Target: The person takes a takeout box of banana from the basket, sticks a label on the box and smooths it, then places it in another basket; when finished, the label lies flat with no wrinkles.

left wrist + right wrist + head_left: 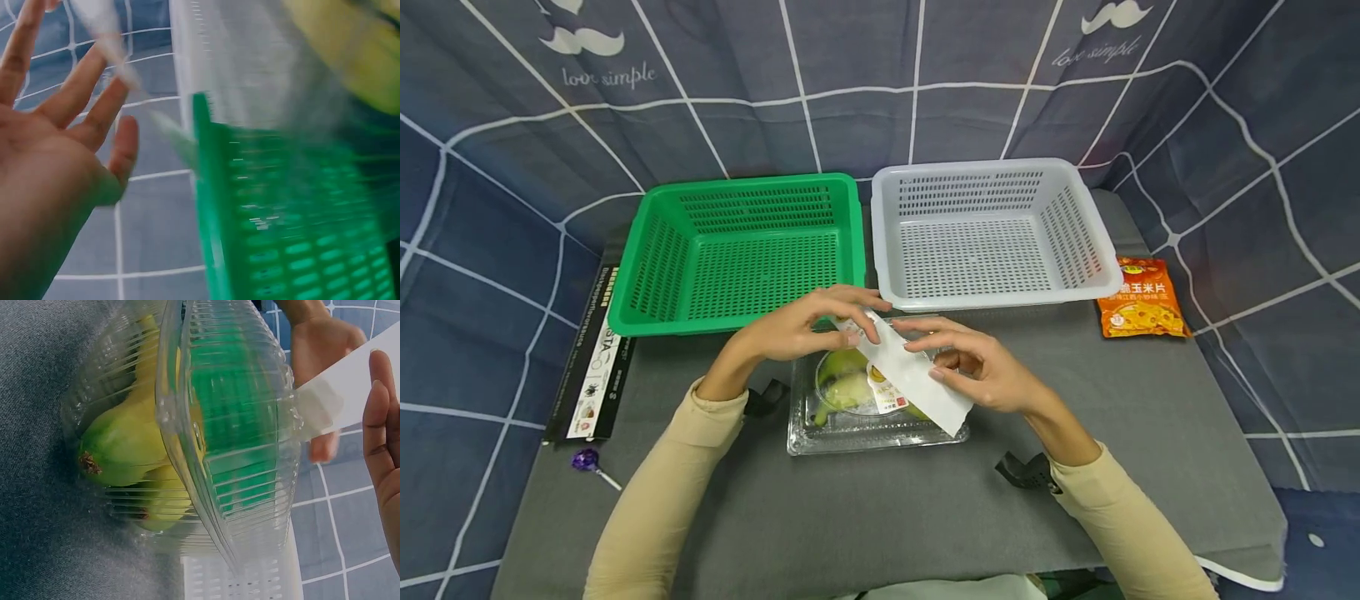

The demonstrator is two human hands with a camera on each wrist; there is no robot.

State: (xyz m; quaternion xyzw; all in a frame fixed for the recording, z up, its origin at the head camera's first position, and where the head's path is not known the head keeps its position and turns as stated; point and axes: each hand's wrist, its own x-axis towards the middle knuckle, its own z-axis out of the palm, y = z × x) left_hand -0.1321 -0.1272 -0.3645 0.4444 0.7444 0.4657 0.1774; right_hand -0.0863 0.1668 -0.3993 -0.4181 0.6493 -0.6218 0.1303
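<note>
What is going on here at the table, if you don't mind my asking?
A person has their left hand and right hand at a strip of white paper, above a clear plastic box with yellow-green produce inside. The box sits on the grey table, in front of a green basket and a white basket. An orange packet lies to the right, a lollipop to the left.

Two baskets (737,325) block behind the container (880,447); its front is free.

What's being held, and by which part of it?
A white strip: the left hand pinches it at its far end. Whether the right hand, at the strip's long edge, also grips it cannot be told.
</note>
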